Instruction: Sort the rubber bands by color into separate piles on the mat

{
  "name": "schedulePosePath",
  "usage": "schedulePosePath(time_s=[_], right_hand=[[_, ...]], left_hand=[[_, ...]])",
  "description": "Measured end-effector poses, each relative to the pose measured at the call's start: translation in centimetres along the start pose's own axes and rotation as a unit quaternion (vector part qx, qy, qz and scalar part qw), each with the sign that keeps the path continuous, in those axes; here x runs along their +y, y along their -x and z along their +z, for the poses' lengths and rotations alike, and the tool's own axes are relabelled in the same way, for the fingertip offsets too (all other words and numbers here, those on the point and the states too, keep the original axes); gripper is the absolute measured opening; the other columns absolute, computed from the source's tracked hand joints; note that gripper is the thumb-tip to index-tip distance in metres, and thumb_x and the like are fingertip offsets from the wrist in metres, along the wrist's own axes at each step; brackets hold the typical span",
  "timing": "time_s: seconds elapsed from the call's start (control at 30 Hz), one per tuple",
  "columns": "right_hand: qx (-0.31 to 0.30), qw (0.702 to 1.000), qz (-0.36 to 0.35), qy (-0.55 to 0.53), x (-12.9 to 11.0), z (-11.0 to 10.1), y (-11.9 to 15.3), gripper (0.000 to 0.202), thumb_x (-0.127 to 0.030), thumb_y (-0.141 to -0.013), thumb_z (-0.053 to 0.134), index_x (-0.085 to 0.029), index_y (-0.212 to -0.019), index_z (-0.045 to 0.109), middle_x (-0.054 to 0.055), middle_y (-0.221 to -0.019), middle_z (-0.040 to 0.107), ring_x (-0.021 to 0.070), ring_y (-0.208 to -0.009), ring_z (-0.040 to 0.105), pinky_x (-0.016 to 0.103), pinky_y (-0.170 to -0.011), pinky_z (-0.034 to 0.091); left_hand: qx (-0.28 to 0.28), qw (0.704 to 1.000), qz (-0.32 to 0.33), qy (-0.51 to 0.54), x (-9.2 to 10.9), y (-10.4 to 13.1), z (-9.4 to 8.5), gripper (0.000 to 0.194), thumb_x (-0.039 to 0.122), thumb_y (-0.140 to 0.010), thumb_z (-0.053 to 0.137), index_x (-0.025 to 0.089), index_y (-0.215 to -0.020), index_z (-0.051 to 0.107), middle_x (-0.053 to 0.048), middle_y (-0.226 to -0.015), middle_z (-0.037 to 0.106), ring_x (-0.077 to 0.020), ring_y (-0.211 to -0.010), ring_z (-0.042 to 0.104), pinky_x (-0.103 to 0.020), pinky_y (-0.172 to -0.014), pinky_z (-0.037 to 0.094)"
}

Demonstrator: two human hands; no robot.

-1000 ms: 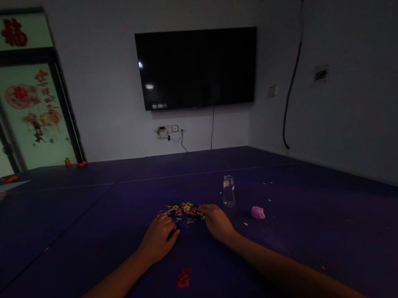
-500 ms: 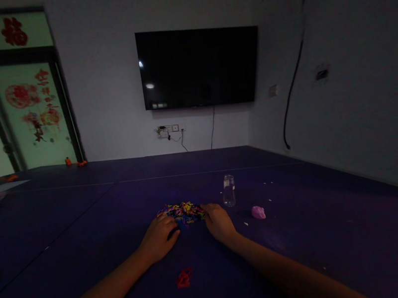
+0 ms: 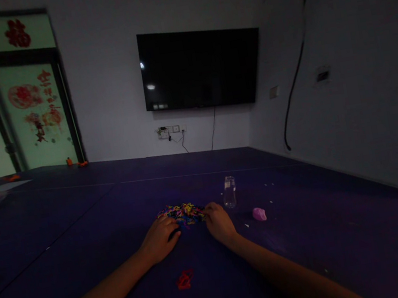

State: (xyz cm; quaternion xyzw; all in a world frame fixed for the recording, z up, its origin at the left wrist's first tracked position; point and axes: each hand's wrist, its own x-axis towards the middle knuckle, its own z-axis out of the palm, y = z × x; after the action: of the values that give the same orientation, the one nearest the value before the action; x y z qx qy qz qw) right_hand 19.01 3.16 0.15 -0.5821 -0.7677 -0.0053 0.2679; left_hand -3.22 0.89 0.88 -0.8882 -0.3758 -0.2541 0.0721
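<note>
From my remote seat I see the pile of coloured bits (image 3: 182,212) lying straight ahead of both hands on the purple table (image 3: 349,236), its long axis running left to right. My left hand (image 3: 159,239) rests palm down at the pile's near-left edge, fingers loosely curled, holding nothing that I can see; my right hand (image 3: 218,224) touches its right end, fingers bent, and I cannot tell whether they pinch a piece. The right is slightly nearer. A red bit (image 3: 184,279) lies between my forearms. The clear bottle (image 3: 229,191) and pink lump (image 3: 258,214) show no readable label; the door (image 3: 32,110) carries red characters, too blurred to read.
</note>
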Motion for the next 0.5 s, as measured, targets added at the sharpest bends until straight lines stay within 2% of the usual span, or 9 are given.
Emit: schedulePosePath(time_s=[0.2,0.37,0.5], right_hand=[[-0.042,0.998,-0.051,-0.007,-0.03,0.29,-0.08,0.037,-0.015,-0.087,0.043,-0.019,-0.119,0.06,0.009,-0.124,0.058,0.0226,-0.12,0.047,0.034,-0.099,0.036],[-0.058,0.996,-0.058,-0.019,-0.15,0.22,-0.03,0.035,-0.014,-0.087,0.041,-0.018,-0.114,0.063,0.009,-0.122,0.061,0.021,-0.117,0.05,0.033,-0.099,0.036],[-0.04,0.99,-0.129,-0.049,-0.66,-0.1,0.24,0.034,-0.01,-0.086,0.041,-0.018,-0.108,0.067,0.008,-0.117,0.064,0.0181,-0.111,0.055,0.028,-0.096,0.038]], left_hand=[[0.001,1.0,0.005,0.012,-0.21,-0.05,0.17,0.019,0.022,-0.087,0.048,0.019,-0.093,0.066,-0.007,-0.095,0.066,-0.0224,-0.093,0.059,-0.041,-0.087,0.045],[0.006,1.0,0.016,0.026,-0.41,-0.01,0.36,0.017,0.023,-0.087,0.049,0.019,-0.092,0.066,-0.007,-0.095,0.066,-0.0222,-0.092,0.059,-0.041,-0.087,0.045],[-0.004,1.0,0.009,0.015,-0.42,-0.03,0.35,0.015,0.019,-0.086,0.05,0.018,-0.089,0.065,-0.007,-0.093,0.065,-0.0224,-0.092,0.059,-0.04,-0.087,0.045]])
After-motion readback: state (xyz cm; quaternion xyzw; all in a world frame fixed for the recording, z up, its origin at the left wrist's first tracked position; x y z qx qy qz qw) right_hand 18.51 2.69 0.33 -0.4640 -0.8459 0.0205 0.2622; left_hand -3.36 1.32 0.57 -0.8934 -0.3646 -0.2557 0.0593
